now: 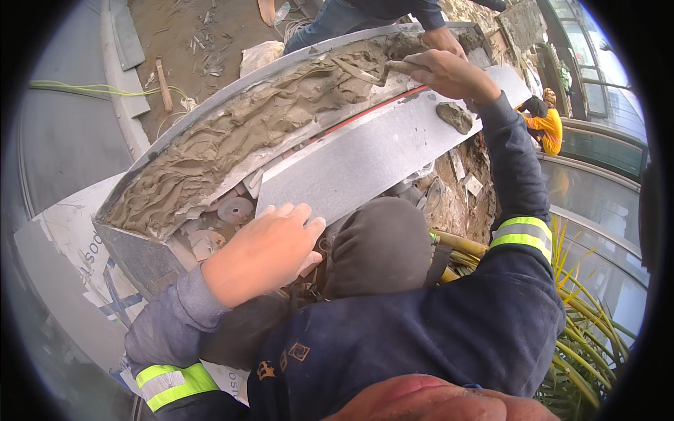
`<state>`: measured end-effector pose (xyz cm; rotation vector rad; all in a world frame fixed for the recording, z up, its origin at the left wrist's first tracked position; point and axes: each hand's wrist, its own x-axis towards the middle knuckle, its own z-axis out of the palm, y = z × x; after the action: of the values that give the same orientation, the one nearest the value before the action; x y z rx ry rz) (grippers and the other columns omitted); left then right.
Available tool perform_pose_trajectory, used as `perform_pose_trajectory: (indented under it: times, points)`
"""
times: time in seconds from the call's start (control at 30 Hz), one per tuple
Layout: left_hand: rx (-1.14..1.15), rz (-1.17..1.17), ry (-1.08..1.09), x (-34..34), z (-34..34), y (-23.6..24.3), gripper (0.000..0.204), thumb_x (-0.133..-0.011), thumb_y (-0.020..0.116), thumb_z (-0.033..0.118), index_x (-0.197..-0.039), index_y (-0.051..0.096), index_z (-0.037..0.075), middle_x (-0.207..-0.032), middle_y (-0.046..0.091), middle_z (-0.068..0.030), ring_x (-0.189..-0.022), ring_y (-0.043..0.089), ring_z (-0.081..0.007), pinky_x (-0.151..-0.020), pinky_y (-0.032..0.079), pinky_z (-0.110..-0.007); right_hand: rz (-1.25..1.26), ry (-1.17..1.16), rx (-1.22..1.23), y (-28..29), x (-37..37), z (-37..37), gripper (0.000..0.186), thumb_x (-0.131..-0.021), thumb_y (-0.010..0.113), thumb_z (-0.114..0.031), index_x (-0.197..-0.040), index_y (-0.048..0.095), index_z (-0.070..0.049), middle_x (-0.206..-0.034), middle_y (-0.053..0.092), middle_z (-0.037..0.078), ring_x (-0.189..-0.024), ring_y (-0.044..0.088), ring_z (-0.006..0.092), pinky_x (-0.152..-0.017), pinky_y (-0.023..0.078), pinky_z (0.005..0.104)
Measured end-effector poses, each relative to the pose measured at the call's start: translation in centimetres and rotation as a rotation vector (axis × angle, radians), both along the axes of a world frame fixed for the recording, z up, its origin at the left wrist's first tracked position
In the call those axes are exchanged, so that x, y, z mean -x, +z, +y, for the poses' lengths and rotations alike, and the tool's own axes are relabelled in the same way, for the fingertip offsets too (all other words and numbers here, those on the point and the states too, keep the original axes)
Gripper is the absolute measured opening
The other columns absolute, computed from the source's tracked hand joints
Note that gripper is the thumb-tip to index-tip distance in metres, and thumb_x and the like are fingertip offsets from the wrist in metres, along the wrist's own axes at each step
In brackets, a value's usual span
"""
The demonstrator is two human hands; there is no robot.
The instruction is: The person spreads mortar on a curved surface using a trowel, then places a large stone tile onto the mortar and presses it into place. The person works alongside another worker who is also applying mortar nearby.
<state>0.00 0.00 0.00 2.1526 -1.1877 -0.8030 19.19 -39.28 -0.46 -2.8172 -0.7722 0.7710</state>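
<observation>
My right hand (453, 76) is closed around the handle of a mortar-caked trowel (359, 72). Its blade touches the wet grey mortar (232, 133), which lies in ridges along a long curved stone-edged bed. My left hand (263, 247) has its fingers spread at the near left end of a flat grey stone slab (351, 158); whether they press on it I cannot tell. A lump of mortar (455, 117) sits on the slab's right part. Just beyond my right hand is a co-worker's hand (444, 41); what it touches is unclear.
A red strip (375, 104) runs between mortar and slab. Near my left hand lies a round grey disc (235, 210). A wooden-handled tool (163, 84) and a yellow-green cable (91, 87) are at the far left. Another person in orange (551, 126) crouches at right, above palm fronds (586, 337).
</observation>
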Motion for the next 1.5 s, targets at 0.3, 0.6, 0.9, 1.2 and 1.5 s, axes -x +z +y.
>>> perform_pose_trajectory:
  times: [0.3, 0.6, 0.9, 1.2, 1.5]
  points:
    - [-0.118, -0.033, 0.009, -1.9, -1.4, -1.1, 0.05, -0.091, 0.075, 0.024, -0.131, 0.061, -0.002, -0.109, 0.06, -0.0192, -0.104, 0.062, -0.0385, -0.091, 0.051, -0.046, -0.384, -0.49, 0.056, -3.2, 7.1, -9.3, 0.032, -0.095, 0.064, -0.021, -0.121, 0.072, -0.005, -0.101, 0.073, 0.023, -0.095, 0.07, 0.0424, -0.083, 0.055, 0.0495]
    - [-0.184, -0.042, 0.021, -2.1, -1.6, -2.2, 0.05, -0.091, 0.075, 0.024, -0.131, 0.06, -0.001, -0.109, 0.059, -0.0193, -0.102, 0.061, -0.0393, -0.089, 0.051, -0.047, -0.532, -0.488, -0.036, -6.6, 5.3, -14.7, 0.038, -0.103, 0.058, -0.031, -0.129, 0.07, -0.005, -0.106, 0.073, 0.025, -0.097, 0.07, 0.0436, -0.086, 0.055, 0.0503]
    - [-0.161, -0.046, 0.031, -1.9, -1.3, -2.3, 0.05, -0.091, 0.075, 0.025, -0.131, 0.06, 0.0, -0.109, 0.059, -0.0193, -0.101, 0.061, -0.0389, -0.088, 0.051, -0.047, 0.015, -0.567, 0.32, -4.1, -5.4, -15.7, 0.04, -0.101, 0.067, -0.031, -0.135, 0.069, -0.012, -0.107, 0.077, 0.014, -0.078, 0.071, 0.0263, -0.07, 0.056, 0.0372]
    - [-0.14, -0.029, 0.03, -2.2, -1.1, -1.8, 0.05, -0.091, 0.075, 0.025, -0.131, 0.06, -0.001, -0.109, 0.059, -0.0188, -0.102, 0.061, -0.0382, -0.088, 0.051, -0.047, -0.249, -0.138, 0.112, -1.3, 0.5, -12.2, 0.039, -0.095, 0.069, -0.019, -0.132, 0.07, -0.008, -0.105, 0.074, 0.021, -0.095, 0.07, 0.0395, -0.085, 0.054, 0.0458]
    - [-0.125, -0.03, 0.048, -2.0, -0.9, -1.6, 0.05, -0.091, 0.075, 0.025, -0.131, 0.06, -0.001, -0.11, 0.059, -0.0183, -0.104, 0.06, -0.0379, -0.091, 0.05, -0.047, -0.244, -0.283, 0.196, -5.4, 3.1, -6.9, 0.027, -0.095, 0.069, -0.024, -0.112, 0.073, -0.003, -0.095, 0.073, 0.024, -0.093, 0.07, 0.0402, -0.082, 0.056, 0.0493]
